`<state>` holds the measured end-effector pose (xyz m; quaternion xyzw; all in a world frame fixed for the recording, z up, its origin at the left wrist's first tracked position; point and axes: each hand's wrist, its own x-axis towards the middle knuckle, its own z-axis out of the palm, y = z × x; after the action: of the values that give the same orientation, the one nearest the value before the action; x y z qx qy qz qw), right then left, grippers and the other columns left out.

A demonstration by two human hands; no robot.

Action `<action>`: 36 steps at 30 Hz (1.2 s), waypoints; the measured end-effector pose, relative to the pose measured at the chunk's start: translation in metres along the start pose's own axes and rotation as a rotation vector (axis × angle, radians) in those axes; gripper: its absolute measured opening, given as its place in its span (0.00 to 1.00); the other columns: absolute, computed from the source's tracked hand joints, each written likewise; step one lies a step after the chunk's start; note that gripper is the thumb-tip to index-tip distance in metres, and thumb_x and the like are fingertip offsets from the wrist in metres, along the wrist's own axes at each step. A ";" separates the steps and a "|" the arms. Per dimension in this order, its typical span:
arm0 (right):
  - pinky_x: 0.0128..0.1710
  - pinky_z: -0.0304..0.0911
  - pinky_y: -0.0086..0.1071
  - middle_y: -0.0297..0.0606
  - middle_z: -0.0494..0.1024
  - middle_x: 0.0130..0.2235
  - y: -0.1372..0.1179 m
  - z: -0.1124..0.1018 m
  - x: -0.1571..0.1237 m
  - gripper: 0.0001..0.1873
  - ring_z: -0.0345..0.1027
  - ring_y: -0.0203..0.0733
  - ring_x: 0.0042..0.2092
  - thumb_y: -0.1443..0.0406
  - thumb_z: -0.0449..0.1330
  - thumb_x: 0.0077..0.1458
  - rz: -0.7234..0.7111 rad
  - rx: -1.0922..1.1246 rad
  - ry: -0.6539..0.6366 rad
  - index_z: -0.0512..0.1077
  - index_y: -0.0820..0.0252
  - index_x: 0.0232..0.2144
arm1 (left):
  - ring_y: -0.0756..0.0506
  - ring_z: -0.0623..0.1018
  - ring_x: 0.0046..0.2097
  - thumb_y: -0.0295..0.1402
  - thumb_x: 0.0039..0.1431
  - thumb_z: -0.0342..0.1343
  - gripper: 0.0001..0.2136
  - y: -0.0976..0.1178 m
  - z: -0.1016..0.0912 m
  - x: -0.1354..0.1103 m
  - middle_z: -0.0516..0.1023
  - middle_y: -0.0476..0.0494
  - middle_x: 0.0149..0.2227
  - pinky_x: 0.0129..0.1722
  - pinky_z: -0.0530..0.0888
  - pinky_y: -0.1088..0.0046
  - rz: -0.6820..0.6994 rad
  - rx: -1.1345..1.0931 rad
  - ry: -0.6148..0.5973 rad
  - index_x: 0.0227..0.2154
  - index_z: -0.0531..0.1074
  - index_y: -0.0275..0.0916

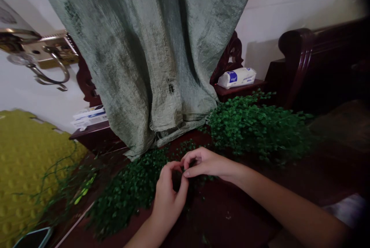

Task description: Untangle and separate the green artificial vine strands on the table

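Observation:
Over the dark red wooden surface (231,213), my left hand (170,192) and my right hand (206,165) meet at the fingertips. Both are closed in a pinch; whatever lies between the fingers is too small and hidden to name. Just behind and left of them spreads a heap of green leafy sprigs (124,194). A bushier pile of the same greenery (254,124) lies to the right, beyond my right forearm. A few loose bits of leaf are scattered on the wood near my hands.
A worn grey-green woven sack (162,47) hangs down behind the greenery. White tissue packs (237,77) rest on the wooden ledge, with more packs (89,117) at left. A yellow textured mat (17,163), yellow-green-handled scissors (83,192) and a metal wall hook (52,63) are also at left.

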<state>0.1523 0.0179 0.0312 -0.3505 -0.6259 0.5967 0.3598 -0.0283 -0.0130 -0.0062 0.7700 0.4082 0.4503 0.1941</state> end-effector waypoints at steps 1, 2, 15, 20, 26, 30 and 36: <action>0.41 0.63 0.31 0.36 0.77 0.37 0.000 0.000 0.000 0.07 0.69 0.39 0.40 0.66 0.69 0.41 0.002 -0.017 0.008 0.75 0.61 0.26 | 0.43 0.79 0.40 0.32 0.62 0.51 0.10 0.000 0.000 0.000 0.76 0.42 0.39 0.39 0.75 0.65 -0.001 0.023 0.006 0.46 0.63 0.41; 0.40 0.63 0.31 0.36 0.77 0.37 0.000 0.000 0.000 0.06 0.69 0.39 0.39 0.66 0.68 0.43 -0.004 -0.039 0.015 0.75 0.61 0.26 | 0.43 0.79 0.39 0.32 0.62 0.51 0.10 0.000 0.000 0.000 0.76 0.43 0.38 0.38 0.75 0.65 -0.001 0.041 0.009 0.46 0.63 0.41; 0.39 0.61 0.32 0.36 0.71 0.36 0.002 0.014 -0.003 0.07 0.65 0.39 0.38 0.75 0.57 0.55 -0.405 -0.690 0.217 0.67 0.59 0.31 | 0.44 0.77 0.39 0.32 0.64 0.47 0.06 0.000 0.000 0.004 0.74 0.44 0.38 0.37 0.72 0.68 -0.081 -0.012 -0.033 0.43 0.64 0.41; 0.39 0.62 0.31 0.36 0.69 0.36 0.005 0.016 -0.006 0.07 0.64 0.38 0.37 0.74 0.53 0.60 -0.503 -0.812 0.159 0.66 0.58 0.33 | 0.43 0.77 0.41 0.32 0.65 0.45 0.06 -0.002 0.001 0.005 0.75 0.41 0.41 0.39 0.72 0.67 -0.089 -0.043 -0.070 0.43 0.63 0.41; 0.39 0.62 0.33 0.38 0.70 0.34 0.000 0.015 -0.008 0.06 0.64 0.41 0.37 0.72 0.51 0.62 -0.549 -1.030 0.144 0.66 0.60 0.34 | 0.44 0.77 0.39 0.33 0.65 0.46 0.06 -0.004 0.002 0.006 0.76 0.43 0.38 0.37 0.72 0.69 -0.128 -0.087 -0.089 0.43 0.60 0.41; 0.42 0.62 0.36 0.41 0.72 0.35 -0.003 0.014 -0.009 0.08 0.65 0.43 0.39 0.73 0.49 0.62 -0.590 -1.127 0.122 0.68 0.60 0.35 | 0.45 0.74 0.33 0.34 0.66 0.44 0.06 -0.005 0.002 0.008 0.73 0.48 0.30 0.32 0.68 0.71 -0.109 0.003 -0.132 0.34 0.63 0.41; 0.44 0.62 0.37 0.43 0.74 0.38 -0.001 0.015 -0.009 0.07 0.66 0.45 0.42 0.73 0.49 0.62 -0.578 -1.124 0.132 0.67 0.61 0.36 | 0.45 0.70 0.34 0.33 0.67 0.43 0.11 -0.002 -0.001 0.011 0.67 0.46 0.31 0.34 0.66 0.70 -0.037 0.041 -0.160 0.29 0.66 0.40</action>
<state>0.1437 0.0026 0.0319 -0.3390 -0.8893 0.0331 0.3053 -0.0266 -0.0031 -0.0010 0.7996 0.4147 0.3754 0.2185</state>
